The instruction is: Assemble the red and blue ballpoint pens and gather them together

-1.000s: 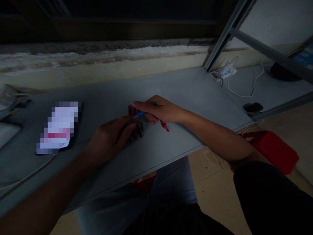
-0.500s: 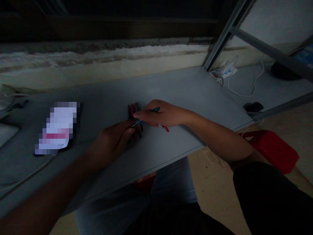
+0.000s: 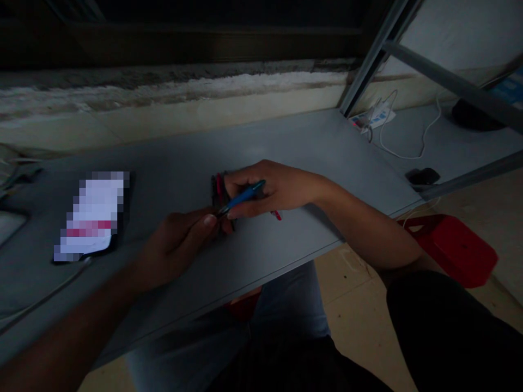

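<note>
A blue pen (image 3: 246, 195) is held slantwise above the desk between my two hands. My right hand (image 3: 278, 188) has its thumb and fingers closed around the pen's blue barrel. The fingers of my left hand (image 3: 183, 234) are pinched at the pen's lower left end, which they partly cover. Just beyond my fingertips, several dark and red pens (image 3: 219, 186) lie side by side on the desk, half hidden by my hands. A small red-and-white object (image 3: 278, 215) peeks out below my right palm; its kind is not clear.
On the grey desk (image 3: 286, 234) to the left lies a phone (image 3: 92, 215) with a lit, blurred screen and a white cable (image 3: 49, 299). A metal frame (image 3: 362, 71) rises at the right, with a power strip (image 3: 373, 117) and a computer mouse (image 3: 423, 176) beyond. A red stool (image 3: 457, 250) stands below.
My right hand has shifted its grip, and more of the pen's blue barrel now shows. My left hand stays pinched at the lower end. The view has moved slightly.
</note>
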Tool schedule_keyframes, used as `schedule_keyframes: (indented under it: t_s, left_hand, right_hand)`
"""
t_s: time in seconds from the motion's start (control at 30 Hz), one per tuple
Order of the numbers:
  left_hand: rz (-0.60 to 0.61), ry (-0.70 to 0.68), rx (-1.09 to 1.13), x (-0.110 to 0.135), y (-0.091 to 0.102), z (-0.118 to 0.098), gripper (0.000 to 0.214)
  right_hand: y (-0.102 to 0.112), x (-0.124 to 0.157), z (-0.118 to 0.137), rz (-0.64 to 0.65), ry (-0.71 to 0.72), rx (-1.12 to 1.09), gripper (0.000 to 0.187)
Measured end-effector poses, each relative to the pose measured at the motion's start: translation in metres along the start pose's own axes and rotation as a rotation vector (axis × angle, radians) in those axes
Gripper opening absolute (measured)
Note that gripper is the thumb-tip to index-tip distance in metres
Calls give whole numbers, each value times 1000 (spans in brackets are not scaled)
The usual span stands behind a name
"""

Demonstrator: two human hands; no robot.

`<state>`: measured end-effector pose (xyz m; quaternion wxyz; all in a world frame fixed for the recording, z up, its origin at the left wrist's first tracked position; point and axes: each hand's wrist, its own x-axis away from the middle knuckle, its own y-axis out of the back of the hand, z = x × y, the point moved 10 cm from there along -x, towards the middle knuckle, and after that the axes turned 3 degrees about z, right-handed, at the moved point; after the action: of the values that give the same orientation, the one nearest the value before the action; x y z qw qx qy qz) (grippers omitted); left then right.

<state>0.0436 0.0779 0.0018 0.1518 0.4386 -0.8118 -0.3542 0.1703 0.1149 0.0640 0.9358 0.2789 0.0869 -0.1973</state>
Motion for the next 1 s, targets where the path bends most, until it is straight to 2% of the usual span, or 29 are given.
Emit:
schedule_keyframes:
  t_s: [0.1,0.23,0.37,0.5,0.57,0.67,0.8,0.93,1.0]
  left_hand:
    - [-72,-9,-29,-2,9,2,50]
    - [-112,33,-155,-5,12,7,47]
    - [-158,43,-214,-8,18,2,48]
    - [-174,90,-258,-11,24,-3,48]
    - [-196,75,-263,-11,26,-6,48]
    - [-194,67,-233,-11,25,-3,44]
    - [-182,102,-217,-11,24,4,45]
    - [-177,119,-238,-12,24,6,48]
    - [-176,119,-228,-12,24,6,48]
  right_hand:
    - [9,0,-11,-128,-27,40,26]
    - [10,-1,-30,-174,-109,72,37]
    - [14,0,-28,-225,-32,93,14]
    - [19,1,-36,-268,-74,66,22]
    - [19,1,-44,-268,-121,39,23]
    - [18,0,-43,-248,-85,44,14]
    - [23,2,-42,-287,-67,64,25]
    - [20,0,-44,-257,-75,72,12]
    - [21,1,-39,-268,-44,100,15]
